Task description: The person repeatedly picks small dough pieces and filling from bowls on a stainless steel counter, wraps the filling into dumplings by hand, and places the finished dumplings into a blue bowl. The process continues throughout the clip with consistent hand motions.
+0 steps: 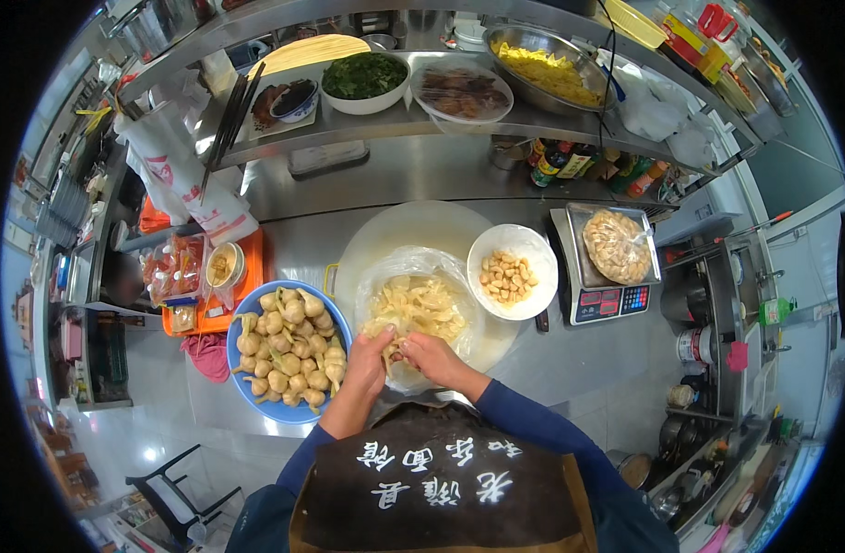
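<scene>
My left hand and my right hand meet over a clear plastic bag. Between their fingers is a piece of garlic, mostly covered by the fingertips. Pale garlic skins fill the bag, which lies opened on a round white chopping board. To the left, a blue basin is heaped with whole garlic bulbs, stems still on. On the board's right side sits a white bowl with peeled garlic cloves at its bottom.
A digital scale at right carries a tied bag of cloves. A knife handle shows below the bowl. At left are an orange tray and a pink cloth. A steel shelf holding bowls of food overhangs the counter's back.
</scene>
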Demonstrator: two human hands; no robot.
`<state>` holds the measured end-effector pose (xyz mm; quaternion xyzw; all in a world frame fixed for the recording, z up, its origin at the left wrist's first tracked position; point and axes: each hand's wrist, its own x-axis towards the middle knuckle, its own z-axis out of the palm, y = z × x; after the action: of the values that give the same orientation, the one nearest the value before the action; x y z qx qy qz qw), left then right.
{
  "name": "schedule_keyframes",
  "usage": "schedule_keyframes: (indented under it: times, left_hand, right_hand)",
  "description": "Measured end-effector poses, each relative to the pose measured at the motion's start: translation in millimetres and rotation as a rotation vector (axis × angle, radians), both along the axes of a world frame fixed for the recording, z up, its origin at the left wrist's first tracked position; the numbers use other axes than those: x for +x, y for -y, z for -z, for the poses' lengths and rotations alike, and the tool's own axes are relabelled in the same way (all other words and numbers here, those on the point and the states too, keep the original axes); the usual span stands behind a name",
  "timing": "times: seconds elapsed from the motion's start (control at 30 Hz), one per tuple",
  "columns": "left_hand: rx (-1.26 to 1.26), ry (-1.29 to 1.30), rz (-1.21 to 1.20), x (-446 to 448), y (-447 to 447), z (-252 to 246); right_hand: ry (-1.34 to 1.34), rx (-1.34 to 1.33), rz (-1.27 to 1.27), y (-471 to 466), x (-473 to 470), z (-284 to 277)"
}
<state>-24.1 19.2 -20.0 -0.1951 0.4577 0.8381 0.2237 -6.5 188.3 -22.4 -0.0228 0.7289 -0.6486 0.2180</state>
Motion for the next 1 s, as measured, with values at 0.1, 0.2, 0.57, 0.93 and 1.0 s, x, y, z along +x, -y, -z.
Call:
schedule_keyframes:
  times: [0.1,0.2,0.57,0.93,1.0]
  left_hand:
    - [-0.009,0.008,0.0,0.7,0.2,6.1]
    - [0.0,0.032,0.017,-0.4,0.1,7.8]
    - [0.064,0.143,-0.054,-1.4,10.0,19.0]
    - [-0.078,0.045,0.039,-0.5,1.6,8.7]
    - [-0.067,0.041,0.046,0.9,1.6,4.8]
  right_hand:
    - [-0.098,-0.002,0.047,9.3,4.3,-5.2]
    - [-0.095,-0.045,0.114,17.6,7.0,-3.6]
    - [-0.045,0.057,0.183,7.8,7.2,2.9]
    - [-0.108,0.05,0.178,11.8,4.8,15.5]
    - [-0.111,-0.013,0.198,10.2,5.4,15.6]
